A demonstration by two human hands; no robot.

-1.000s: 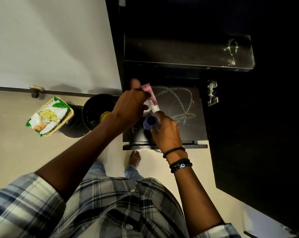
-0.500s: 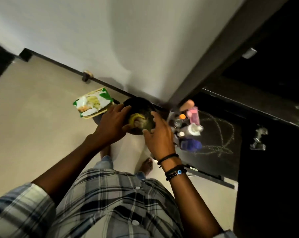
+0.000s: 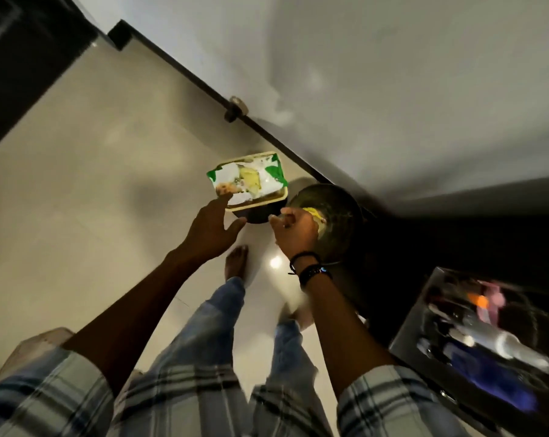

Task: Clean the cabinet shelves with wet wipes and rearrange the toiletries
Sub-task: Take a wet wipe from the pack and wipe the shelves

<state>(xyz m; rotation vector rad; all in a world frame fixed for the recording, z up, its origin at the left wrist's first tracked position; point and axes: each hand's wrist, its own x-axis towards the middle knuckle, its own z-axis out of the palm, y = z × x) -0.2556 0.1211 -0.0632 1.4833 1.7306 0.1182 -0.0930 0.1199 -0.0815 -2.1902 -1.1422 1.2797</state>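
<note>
A green-and-white wet wipes pack [image 3: 251, 181] lies on a beige-rimmed tray over a dark container on the floor by the wall. My left hand [image 3: 211, 228] is spread open just below the pack, fingertips at its near edge. My right hand [image 3: 293, 231] has curled fingers at the rim of a dark round bin [image 3: 336, 228], next to something yellow inside; blur hides whether it holds anything. The toiletries, a pink tube [image 3: 491, 299], a white bottle [image 3: 519, 348] and a blue bottle [image 3: 494, 383], stand blurred on the dark cabinet shelf [image 3: 405, 339] at lower right.
A dark skirting strip runs diagonally along the white wall, with a metal door stopper [image 3: 235, 107] on it. My bare foot [image 3: 237, 263] stands on the pale tile floor below the tray. Dark furniture fills the upper left corner.
My view swung left and down, away from the shelf. My left hand left the bin's rim and moved over to the wipes pack. My right hand's fingers curled at the bin.
</note>
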